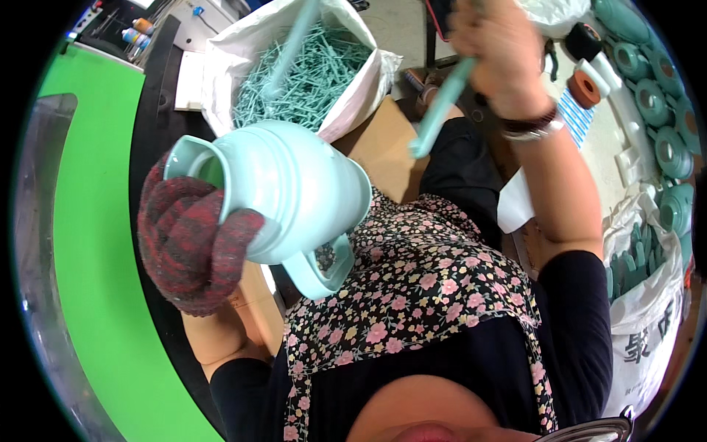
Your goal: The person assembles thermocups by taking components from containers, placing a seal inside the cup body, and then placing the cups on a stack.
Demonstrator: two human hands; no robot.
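Observation:
My left hand (188,247), in a dark red and black knitted glove, grips a pale turquoise plastic jug (287,188) around its rim. The jug lies tilted on its side, spout at the left, base at the right, its handle (320,269) pointing down toward my apron. Raised at the upper right, my bare right hand (501,59) is closed and blurred by motion. From its fingers a thin turquoise plastic strip (442,110) slants down. Another blurred strip (293,48) is over a white sack (379,77) heaped with similar thin turquoise strips (313,77).
A green work surface (99,221) with a black edge runs along the left. Cardboard (383,140) is by the sack. At the right stand several turquoise jug parts (652,103), a brown tape roll (584,88) and a white sack (641,331) of turquoise pieces.

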